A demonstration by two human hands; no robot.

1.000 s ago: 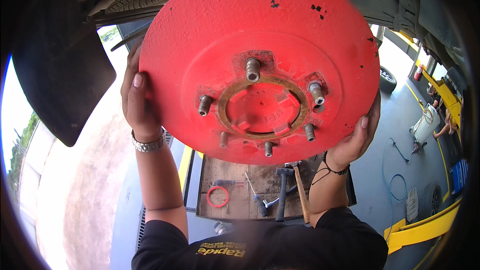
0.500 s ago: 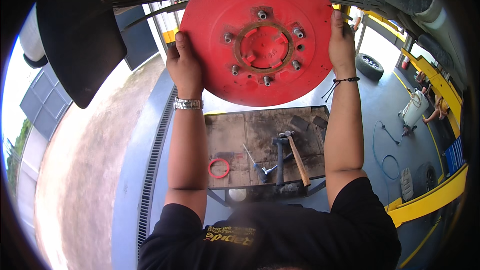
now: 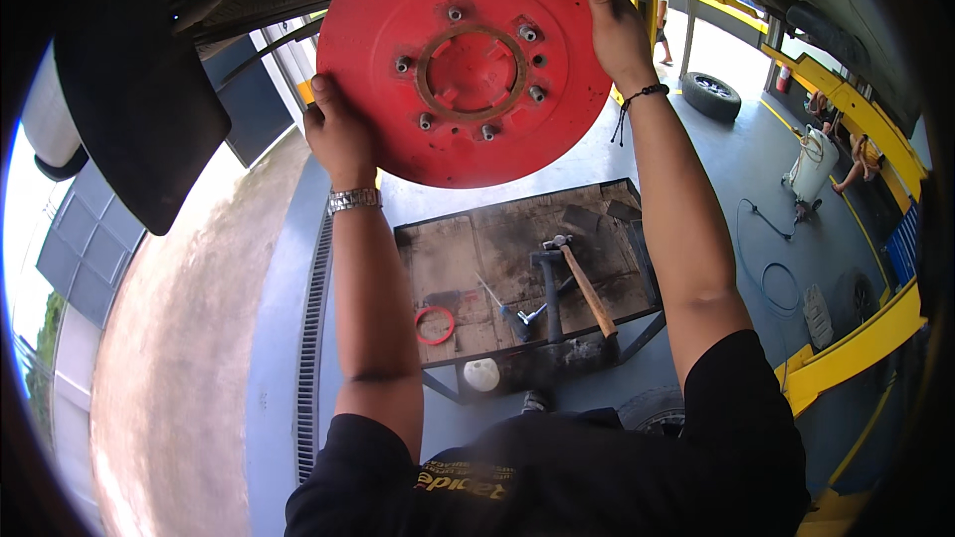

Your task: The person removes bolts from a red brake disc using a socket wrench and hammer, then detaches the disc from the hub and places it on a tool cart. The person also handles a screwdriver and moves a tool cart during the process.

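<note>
Gripped at opposite rims, the red studded disc [image 3: 463,60] is held overhead by the left hand [image 3: 340,134] and right hand [image 3: 615,30], clear of the worktop [image 3: 468,259]; seating appears undone.

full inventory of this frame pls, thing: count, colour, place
brake drum: 1, red, held up overhead
wheel studs: several, metal, ringed round the drum's hub
work cart: 1, dark and grimy, on the floor below
hammer: 1, wooden handle, on the cart, right
ring: 1, red, on the cart, left front
tyre: 1, black, on the floor at far right
lift beams: yellow, along the right
floor drain grate: 1, left of the cart
left hand: 1, grips the drum's lower left rim; metal watch
right hand: 1, grips the drum's right rim; black wrist cord
</note>
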